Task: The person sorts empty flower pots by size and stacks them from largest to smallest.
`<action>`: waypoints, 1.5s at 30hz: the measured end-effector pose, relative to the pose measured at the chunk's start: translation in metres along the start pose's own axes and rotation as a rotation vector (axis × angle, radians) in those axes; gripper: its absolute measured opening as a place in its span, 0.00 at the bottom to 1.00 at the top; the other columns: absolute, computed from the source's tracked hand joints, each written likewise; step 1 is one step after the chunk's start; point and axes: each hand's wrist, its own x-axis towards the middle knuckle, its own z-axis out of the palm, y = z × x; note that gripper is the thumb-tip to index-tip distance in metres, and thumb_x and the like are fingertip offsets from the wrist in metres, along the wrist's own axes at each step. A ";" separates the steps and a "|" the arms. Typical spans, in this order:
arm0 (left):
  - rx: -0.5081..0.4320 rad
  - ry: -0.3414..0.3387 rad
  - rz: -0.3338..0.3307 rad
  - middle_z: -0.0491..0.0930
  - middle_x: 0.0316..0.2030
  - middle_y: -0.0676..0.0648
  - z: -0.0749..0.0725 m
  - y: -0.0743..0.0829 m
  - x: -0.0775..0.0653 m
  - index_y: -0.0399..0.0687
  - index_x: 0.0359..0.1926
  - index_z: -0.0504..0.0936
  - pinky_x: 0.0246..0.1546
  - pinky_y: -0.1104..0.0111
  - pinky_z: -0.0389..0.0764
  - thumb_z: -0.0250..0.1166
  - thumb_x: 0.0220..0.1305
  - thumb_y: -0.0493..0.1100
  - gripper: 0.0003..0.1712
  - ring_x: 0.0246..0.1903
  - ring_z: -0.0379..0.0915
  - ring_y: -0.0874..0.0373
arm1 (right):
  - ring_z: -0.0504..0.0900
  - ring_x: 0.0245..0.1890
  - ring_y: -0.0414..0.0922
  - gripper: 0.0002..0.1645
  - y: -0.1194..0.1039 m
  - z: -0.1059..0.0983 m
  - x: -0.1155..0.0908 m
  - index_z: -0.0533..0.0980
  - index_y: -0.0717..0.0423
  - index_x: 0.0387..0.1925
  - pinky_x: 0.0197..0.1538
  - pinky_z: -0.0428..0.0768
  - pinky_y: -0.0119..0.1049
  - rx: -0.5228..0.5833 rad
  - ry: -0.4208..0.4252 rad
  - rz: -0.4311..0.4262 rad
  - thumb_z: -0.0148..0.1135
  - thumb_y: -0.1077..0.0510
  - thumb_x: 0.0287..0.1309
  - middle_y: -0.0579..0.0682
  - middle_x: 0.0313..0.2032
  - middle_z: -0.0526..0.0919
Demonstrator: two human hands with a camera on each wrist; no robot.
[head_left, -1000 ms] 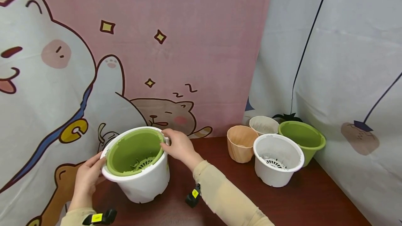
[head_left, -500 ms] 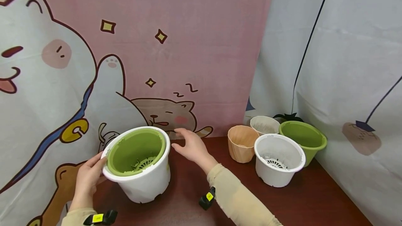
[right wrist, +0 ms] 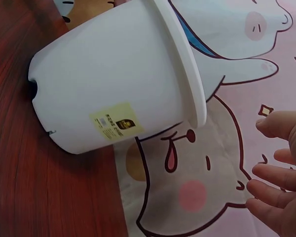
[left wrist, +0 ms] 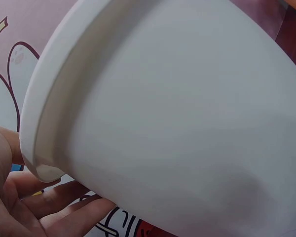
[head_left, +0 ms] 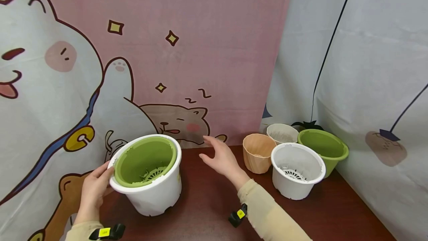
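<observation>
Planter [head_left: 157, 196], white, standing on the tabletop [head_left: 200, 203] with a green pot [head_left: 143, 159] seated inside. My left hand [head_left: 93, 190] grips the planter's rim; my right hand [head_left: 222, 157], fingers loosely extended, hovers apart, between planter and peach pot [head_left: 257, 155].

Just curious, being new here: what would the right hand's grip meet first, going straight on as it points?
Probably the pink backdrop, near the printed sleeping cat; the held white pot seems just off that line, though depth is unclear.
</observation>
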 end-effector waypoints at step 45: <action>0.004 0.006 0.013 0.60 0.69 0.30 0.001 -0.001 -0.003 0.42 0.75 0.59 0.34 0.70 0.85 0.52 0.74 0.56 0.37 0.31 0.73 0.72 | 0.83 0.47 0.50 0.34 0.067 -0.078 -0.098 0.70 0.67 0.62 0.44 0.81 0.24 0.321 0.331 0.116 0.69 0.73 0.53 0.65 0.50 0.81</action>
